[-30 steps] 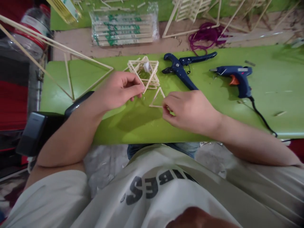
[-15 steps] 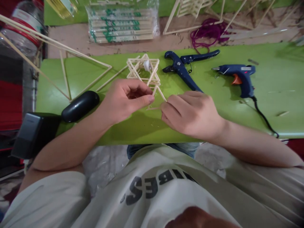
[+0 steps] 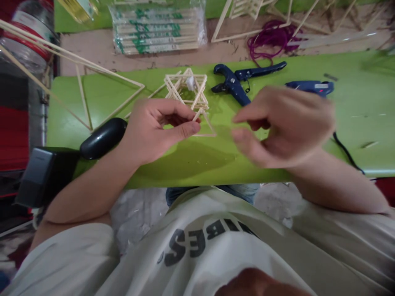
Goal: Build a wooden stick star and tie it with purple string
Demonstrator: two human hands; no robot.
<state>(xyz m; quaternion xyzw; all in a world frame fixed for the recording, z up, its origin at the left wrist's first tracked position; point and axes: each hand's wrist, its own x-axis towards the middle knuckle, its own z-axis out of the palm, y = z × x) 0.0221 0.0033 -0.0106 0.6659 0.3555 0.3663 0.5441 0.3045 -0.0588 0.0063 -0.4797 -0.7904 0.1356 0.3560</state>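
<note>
My left hand [image 3: 163,131] pinches a small triangle of wooden sticks [image 3: 210,122] between thumb and fingers; its left part is hidden by the hand. Just beyond lies a star-shaped stick frame [image 3: 202,92] with a whitish lump inside. My right hand [image 3: 277,127] is in the air to the right, blurred, thumb and index finger apart with nothing between them. Behind that hand lie a dark blue pipe cutter [image 3: 233,84] and a blue glue gun [image 3: 311,87], partly covered by the hand.
Packed chopsticks [image 3: 159,31] in clear plastic lie at the back, with purple cord [image 3: 268,41] to their right. A large stick frame [image 3: 114,77] stands at left, near a black oval case [image 3: 103,137] and a black box [image 3: 46,174]. A bottle [image 3: 29,37] is at far left.
My right hand has let go of the stick triangle and moved right and up, now covering part of the glue gun. My left hand stays in place, still pinching the triangle.
</note>
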